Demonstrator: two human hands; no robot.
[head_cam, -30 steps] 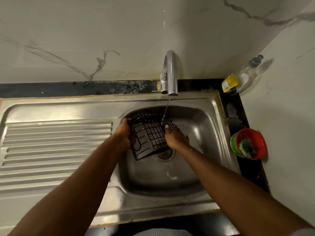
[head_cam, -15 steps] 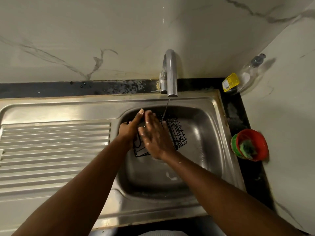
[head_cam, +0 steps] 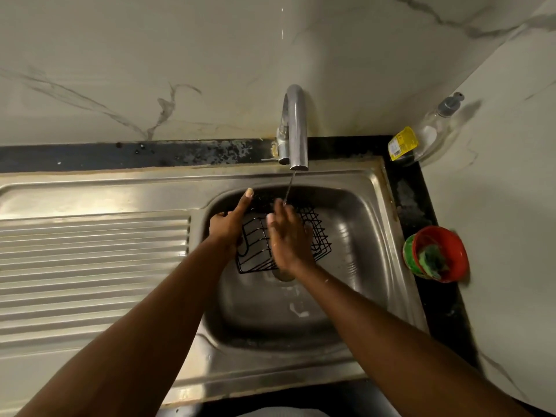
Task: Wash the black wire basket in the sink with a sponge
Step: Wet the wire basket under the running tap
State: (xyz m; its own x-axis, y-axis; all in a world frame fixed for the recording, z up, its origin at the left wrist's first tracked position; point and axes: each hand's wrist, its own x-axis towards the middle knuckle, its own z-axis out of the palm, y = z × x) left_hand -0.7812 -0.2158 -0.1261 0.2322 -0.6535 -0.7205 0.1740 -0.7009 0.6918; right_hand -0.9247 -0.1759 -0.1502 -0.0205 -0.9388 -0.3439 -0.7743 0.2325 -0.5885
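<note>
The black wire basket [head_cam: 255, 251] is held over the steel sink [head_cam: 355, 236] bowl, under a thin stream of water from the tap [head_cam: 296, 127]. My left hand [head_cam: 230, 224] grips the basket's left edge, thumb sticking up. My right hand [head_cam: 288, 239] lies flat across the basket's top with straight fingers, the water falling on its fingertips. A green sponge [head_cam: 433, 260] sits in a red bowl [head_cam: 451, 254] on the counter to the right; neither hand holds it.
A ribbed draining board [head_cam: 90, 260] fills the left side. A clear soap dispenser bottle [head_cam: 433, 130] with a yellow label stands in the back right corner. Marble wall runs behind and along the right. The drain [head_cam: 282, 275] lies below the basket.
My right hand moved from the basket's right edge to lie over its top. The basket turned, its mesh side now to the right. My left thumb lifted.
</note>
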